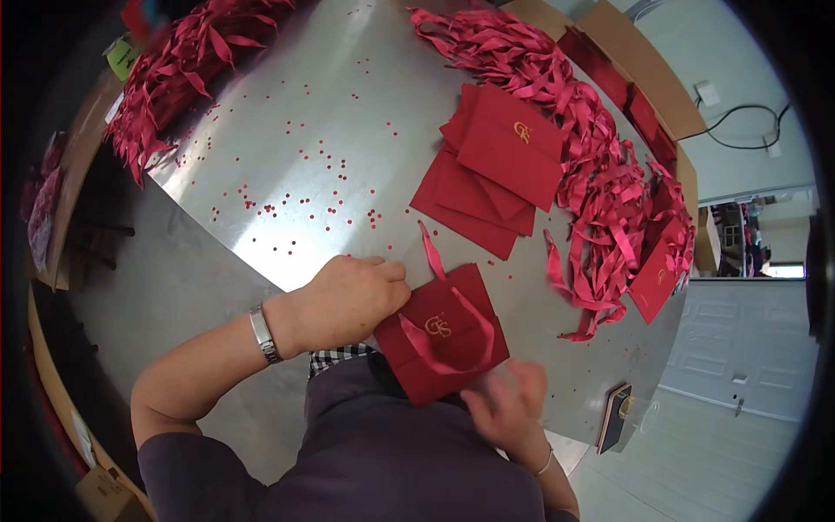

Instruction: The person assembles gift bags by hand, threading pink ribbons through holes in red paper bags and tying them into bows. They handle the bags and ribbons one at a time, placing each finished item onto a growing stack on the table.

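A small red paper gift bag [417, 370] with a gold logo lies at the table's near edge, close to my body. Its pink ribbon handle [474, 317] loops across the front, and one loose end sticks up past the top edge. My left hand [358, 298] is closed, its fingers curled on the bag's upper left edge. At the lower right corner of the bag is my right hand [509, 402], smeared by motion, thumb and fingers near the ribbon. Just beyond, a loose stack of flat red bags [513, 157] rests on the metal table [348, 157].
Pink ribbons heap up along the right side [600, 200], with another red bag [657, 274] among them. More ribboned bags [187, 74] pile at the far left. Small red paper dots [330, 209] are scattered about. A phone [614, 418] lies at the right edge; an open cardboard box [639, 65] stands behind.
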Action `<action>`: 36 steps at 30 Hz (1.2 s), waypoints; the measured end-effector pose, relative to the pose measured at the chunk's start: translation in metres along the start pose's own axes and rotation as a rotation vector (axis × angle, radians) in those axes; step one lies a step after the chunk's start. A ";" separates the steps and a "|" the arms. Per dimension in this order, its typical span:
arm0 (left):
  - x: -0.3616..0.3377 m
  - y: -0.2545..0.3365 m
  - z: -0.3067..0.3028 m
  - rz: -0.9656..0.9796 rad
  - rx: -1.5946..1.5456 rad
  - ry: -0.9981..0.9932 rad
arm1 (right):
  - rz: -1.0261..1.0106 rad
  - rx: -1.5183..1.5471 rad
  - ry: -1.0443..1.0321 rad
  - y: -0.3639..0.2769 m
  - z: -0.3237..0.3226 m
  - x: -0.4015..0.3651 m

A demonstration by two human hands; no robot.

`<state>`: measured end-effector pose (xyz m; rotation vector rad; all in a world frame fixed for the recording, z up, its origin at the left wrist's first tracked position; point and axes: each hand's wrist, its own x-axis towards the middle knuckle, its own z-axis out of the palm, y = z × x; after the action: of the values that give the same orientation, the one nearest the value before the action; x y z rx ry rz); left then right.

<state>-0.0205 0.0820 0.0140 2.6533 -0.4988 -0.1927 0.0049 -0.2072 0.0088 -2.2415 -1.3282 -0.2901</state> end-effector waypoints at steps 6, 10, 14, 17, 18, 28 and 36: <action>-0.001 -0.007 0.005 0.028 0.032 0.078 | 0.333 0.041 -0.226 0.013 0.008 -0.001; 0.010 -0.044 -0.013 -0.266 0.157 0.426 | 0.242 -0.069 -0.296 0.013 0.004 0.000; 0.024 -0.042 -0.014 -0.307 0.087 0.616 | 0.258 -0.056 -0.291 0.012 0.005 -0.001; 0.041 -0.021 -0.005 -0.108 0.047 0.566 | 0.263 -0.045 -0.286 0.013 0.005 -0.001; 0.046 -0.019 0.003 -0.031 0.015 0.485 | 0.263 -0.045 -0.287 0.013 0.005 -0.002; 0.052 -0.053 0.006 -0.228 0.043 0.510 | 0.308 -0.015 -0.291 0.012 0.004 0.000; -0.012 -0.002 0.001 -0.601 -0.188 0.600 | 0.345 0.025 -0.272 0.012 0.003 0.002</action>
<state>-0.0310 0.0878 0.0125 2.4270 0.4867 0.3583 0.0157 -0.2090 0.0030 -2.5018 -1.0341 0.1589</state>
